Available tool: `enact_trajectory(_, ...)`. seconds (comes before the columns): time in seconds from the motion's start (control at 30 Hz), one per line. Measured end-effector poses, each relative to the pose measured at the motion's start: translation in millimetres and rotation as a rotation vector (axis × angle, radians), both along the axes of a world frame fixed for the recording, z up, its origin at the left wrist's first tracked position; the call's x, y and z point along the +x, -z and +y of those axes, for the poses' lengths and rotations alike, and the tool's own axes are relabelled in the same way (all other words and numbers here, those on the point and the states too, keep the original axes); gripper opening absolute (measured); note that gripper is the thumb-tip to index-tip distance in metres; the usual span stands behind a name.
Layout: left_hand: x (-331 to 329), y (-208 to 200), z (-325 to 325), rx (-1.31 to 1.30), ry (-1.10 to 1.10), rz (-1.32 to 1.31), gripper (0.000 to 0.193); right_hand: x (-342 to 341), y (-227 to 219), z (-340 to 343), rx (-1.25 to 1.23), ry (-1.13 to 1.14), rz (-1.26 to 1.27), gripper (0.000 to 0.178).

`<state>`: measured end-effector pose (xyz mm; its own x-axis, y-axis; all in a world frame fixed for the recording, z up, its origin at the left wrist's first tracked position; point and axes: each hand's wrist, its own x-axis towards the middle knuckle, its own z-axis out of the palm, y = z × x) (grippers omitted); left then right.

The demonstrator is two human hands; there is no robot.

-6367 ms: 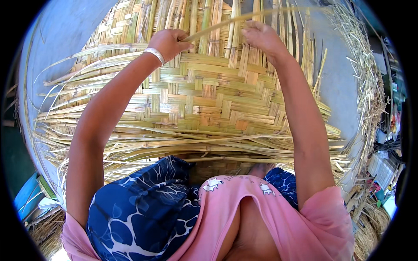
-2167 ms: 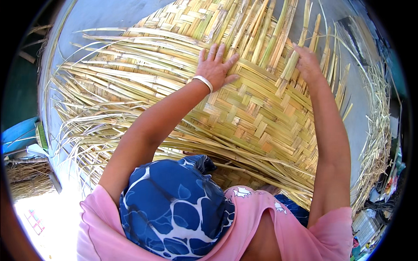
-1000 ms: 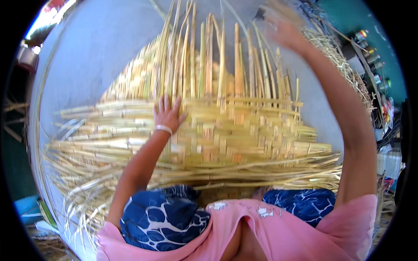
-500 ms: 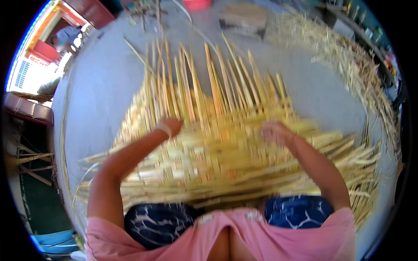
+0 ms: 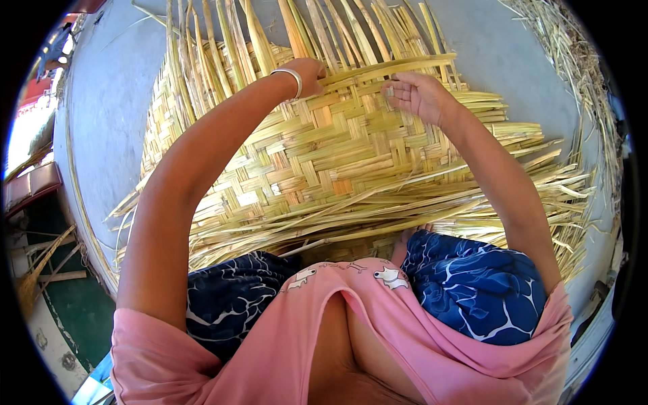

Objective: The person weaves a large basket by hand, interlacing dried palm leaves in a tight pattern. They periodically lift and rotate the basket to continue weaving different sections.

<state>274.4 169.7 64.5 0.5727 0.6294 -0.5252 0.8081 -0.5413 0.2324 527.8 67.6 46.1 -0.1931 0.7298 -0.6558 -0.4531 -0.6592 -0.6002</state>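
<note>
A yellow-green woven mat point(image 5: 297, 165) of flat plant strips lies in front of my knees. Along its far edge, upright loose strips point(image 5: 233, 40) fan away from me. A long flat crosswise strip point(image 5: 412, 65) runs over that edge from my left hand toward the right. My left hand point(image 5: 307, 76), with a pale bangle at the wrist, is closed around the strip's left end; its fingertips are partly hidden. Just below the same strip is my right hand point(image 5: 420, 98), palm turned inward, fingers loosely bent and apart, gripping nothing I can see.
More loose strips point(image 5: 378, 196) lie across the mat's near side and spread out to the right. A pile of dry plant scraps point(image 5: 574, 74) lines the far right of the grey floor point(image 5: 101, 101). At the left are a dark red seat point(image 5: 34, 187) and some sticks.
My view has tilted down and nearer the mat. My left hand has moved right along the far edge, closer to my right hand, and the crosswise strip now shows clearly between them.
</note>
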Motion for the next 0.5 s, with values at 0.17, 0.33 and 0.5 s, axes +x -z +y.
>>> enact_trajectory(0.17,-7,7,3,-0.032,0.068,-0.08,0.036,-10,-2,15,0.032,-0.06,-0.063,0.02)
enact_trajectory(0.33,-7,-6,-4,-0.049,-0.023,-0.083,0.026,-31,-7,45,0.109,-0.2,-0.083,0.021)
enact_trajectory(0.5,-11,-25,-21,0.086,-0.155,-0.094,0.024,-62,-10,73,0.208,-0.317,-0.235,0.024)
